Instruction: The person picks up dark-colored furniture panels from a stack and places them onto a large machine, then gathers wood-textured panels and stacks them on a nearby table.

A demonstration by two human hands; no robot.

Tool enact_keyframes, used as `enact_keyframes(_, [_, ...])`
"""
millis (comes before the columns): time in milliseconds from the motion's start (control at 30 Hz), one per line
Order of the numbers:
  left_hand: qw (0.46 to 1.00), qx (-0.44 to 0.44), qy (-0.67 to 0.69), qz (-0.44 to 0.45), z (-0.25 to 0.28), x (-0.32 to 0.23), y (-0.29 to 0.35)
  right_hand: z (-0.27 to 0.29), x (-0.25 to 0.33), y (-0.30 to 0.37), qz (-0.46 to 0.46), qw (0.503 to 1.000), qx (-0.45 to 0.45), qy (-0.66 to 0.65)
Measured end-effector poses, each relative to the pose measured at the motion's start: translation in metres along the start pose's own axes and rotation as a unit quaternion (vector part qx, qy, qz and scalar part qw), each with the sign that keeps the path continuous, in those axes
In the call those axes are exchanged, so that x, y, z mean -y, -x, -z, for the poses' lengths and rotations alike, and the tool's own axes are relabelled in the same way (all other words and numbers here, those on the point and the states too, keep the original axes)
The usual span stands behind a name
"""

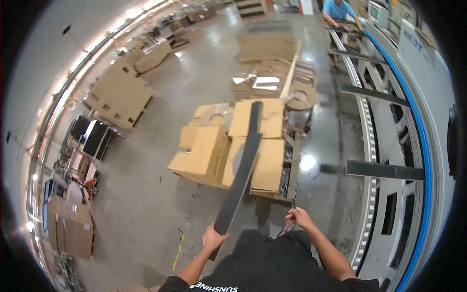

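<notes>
My left hand (pixel 213 238) is closed around the near end of a long dark board (pixel 238 187), flat-faced with a pale edge. The board slants away from me, its far end over the cardboard boxes (pixel 208 153) stacked ahead. My right hand (pixel 302 218), in front of my right thigh, is closed on a short, thin dark tool, its tip pointing up from the fingers. Its exact kind is too small to make out.
A long machine with a blue rail (pixel 422 160) runs along the right, with several dark boards (pixel 384 170) lying across it. A person in a blue shirt (pixel 339 10) leans over its far end. Brown panels (pixel 265 44) are stacked beyond the boxes; cardboard (pixel 70 226) stands at left.
</notes>
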State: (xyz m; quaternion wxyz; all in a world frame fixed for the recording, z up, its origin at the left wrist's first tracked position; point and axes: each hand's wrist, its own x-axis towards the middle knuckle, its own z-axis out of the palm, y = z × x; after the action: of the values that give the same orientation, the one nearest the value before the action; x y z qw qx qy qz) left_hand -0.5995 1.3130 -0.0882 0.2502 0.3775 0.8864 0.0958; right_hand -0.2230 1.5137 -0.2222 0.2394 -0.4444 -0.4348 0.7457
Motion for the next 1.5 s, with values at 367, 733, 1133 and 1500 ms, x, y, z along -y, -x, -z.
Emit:
enact_keyframes(367, [0.999,-0.005,-0.040,-0.017,-0.092,-0.077,-0.210,0.120,-0.234,0.147,-0.139,0.947,-0.291,-0.001])
enact_keyframes(733, [1.000,-0.001,-0.008,0.005,-0.117,-0.143,-0.385,0.015,-0.278,0.269,-0.204,0.811,-0.448,-0.316])
enact_keyframes(1133, [0.992,-0.054,-0.113,-0.027,-0.173,-0.136,-0.458,-0.155,-0.097,0.176,-0.292,0.759,-0.514,0.273])
enact_keyframes(1500, [0.572,0.375,0.084,-0.724,-0.127,-0.245,-0.218,-0.225,0.065,0.104,-0.108,0.846,-0.482,0.201])
